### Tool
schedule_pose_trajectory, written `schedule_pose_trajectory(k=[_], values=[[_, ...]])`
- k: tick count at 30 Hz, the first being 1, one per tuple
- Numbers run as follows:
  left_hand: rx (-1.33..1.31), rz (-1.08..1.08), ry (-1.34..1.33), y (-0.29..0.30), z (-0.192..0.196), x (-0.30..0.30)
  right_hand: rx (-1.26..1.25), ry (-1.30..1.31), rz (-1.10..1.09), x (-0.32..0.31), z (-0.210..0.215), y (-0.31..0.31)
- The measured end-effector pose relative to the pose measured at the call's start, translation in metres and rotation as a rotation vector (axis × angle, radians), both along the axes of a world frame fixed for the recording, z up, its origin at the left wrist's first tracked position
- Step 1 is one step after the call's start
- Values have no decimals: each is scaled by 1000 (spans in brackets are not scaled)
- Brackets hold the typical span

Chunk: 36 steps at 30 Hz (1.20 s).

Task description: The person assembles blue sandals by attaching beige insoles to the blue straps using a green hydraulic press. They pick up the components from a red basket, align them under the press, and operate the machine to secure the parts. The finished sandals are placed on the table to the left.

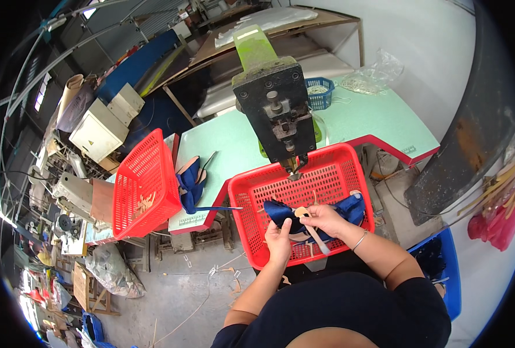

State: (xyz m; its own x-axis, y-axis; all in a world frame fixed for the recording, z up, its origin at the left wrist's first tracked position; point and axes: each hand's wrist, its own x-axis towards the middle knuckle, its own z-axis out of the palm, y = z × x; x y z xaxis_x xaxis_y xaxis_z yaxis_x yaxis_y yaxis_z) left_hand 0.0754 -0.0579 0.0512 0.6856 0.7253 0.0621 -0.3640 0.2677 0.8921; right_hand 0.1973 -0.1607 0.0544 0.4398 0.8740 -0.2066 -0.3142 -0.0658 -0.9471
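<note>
My left hand (277, 239) is closed with thumb and fingers on a dark blue, satiny shoe-upper-like piece (277, 211) with a beige lining. My right hand (321, 220) pinches a narrow pale beige strap (316, 236), whose rounded end shows at the fingertips and whose tail hangs down. Both hands are over a red perforated plastic basket (247, 232). More blue pieces (350, 209) lie inside it, beside and under my right hand. Directly beyond the hands, the dark head of a green press-type machine (275, 104) reaches down over the basket's far rim.
A second red basket (144, 185) stands tilted at the left, holding beige scraps. Blue pieces (191, 182) lie next to it on the pale green table (219, 136). A small blue basket (320, 98) and plastic bag (373, 78) sit at the back. A blue bin (452, 272) is at my right.
</note>
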Motion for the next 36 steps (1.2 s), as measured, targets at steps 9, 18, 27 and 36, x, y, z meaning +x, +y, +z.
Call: schedule_pose_trajectory(k=[9, 18, 27, 36], values=[[-168, -53, -139, -4, 2, -1, -26, -201, -89, -18, 33, -7], [810, 346, 193, 31, 15, -4, 180, -925, 43, 1, 56, -21], [1804, 304, 269, 18, 32, 4, -4, -558, -326, 17, 23, -3], [-31, -324, 140, 17, 1, 11, 269, -971, -190, 19, 57, -18]])
